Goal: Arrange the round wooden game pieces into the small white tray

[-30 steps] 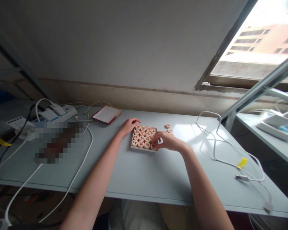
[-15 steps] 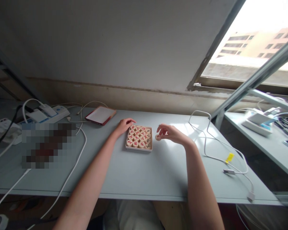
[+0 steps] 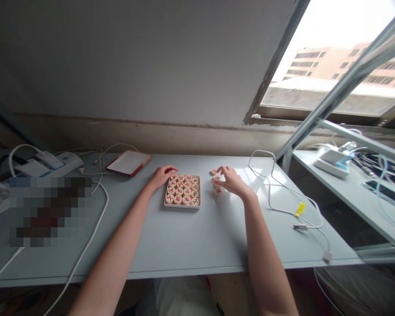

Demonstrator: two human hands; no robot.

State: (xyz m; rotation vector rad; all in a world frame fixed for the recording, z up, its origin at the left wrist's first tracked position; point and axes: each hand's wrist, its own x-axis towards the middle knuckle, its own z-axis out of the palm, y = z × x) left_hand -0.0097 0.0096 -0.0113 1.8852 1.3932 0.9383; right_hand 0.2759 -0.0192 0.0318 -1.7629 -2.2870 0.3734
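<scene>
Right hand (image 3: 232, 181) shifted onto three pieces (image 3: 218, 191), left hand (image 3: 163, 174) touches sixteen-piece box (image 3: 182, 206), both open

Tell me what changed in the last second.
The right hand left the near-right corner of the tray with one piece, carried it right, and now has its fingertips down among the loose xiangqi pieces on the table. The left hand stayed on the far-left corner; the tray did not shift.

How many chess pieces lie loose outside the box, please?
3, right of the box: the far piece beyond the right hand, the middle piece at its fingertips, the near piece by its thumb. The hand may hide others.
</scene>
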